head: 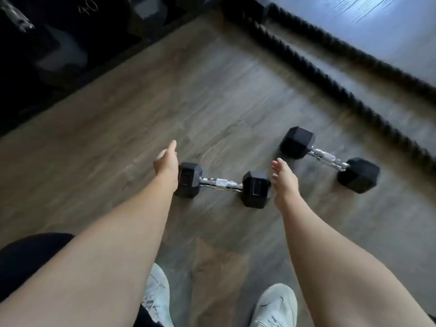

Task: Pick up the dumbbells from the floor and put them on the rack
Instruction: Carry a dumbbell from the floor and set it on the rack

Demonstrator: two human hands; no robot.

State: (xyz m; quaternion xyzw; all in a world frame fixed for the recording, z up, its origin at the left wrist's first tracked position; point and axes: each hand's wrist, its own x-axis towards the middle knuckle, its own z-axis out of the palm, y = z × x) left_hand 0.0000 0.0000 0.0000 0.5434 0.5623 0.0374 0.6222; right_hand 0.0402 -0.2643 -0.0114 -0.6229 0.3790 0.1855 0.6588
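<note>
head view looks down on two black hex dumbbells lying on the wood-look floor (pixel 212 109), neither lifted yet. the near dumbbell (pixel 224 184) lies almost crosswise in front of the feet, its knurled chrome handle clear between the rubber heads; the far dumbbell (pixel 329 159) sits off to the right and a little further out, angled, well apart from the first. the left hand (pixel 166 161) hangs over the left head of the near dumbbell, loosely open with the thumb forward, holding nothing. the right hand (pixel 284 178) hovers beside that dumbbell's right head, fingers together and slack, also empty. both arms are stretched down, which reads as a reach toward the handles, likely one weight per hand, so the right hand would need to travel further right. two pale sneakers (pixel 276 305) stand just behind the near dumbbell. a thick black battle rope (pixel 330 74) runs diagonally beyond the far dumbbell, near but not touching it. dark blurred shapes at upper left are probably the rack (pixel 47 55); i cannot tell its shelves.
</note>
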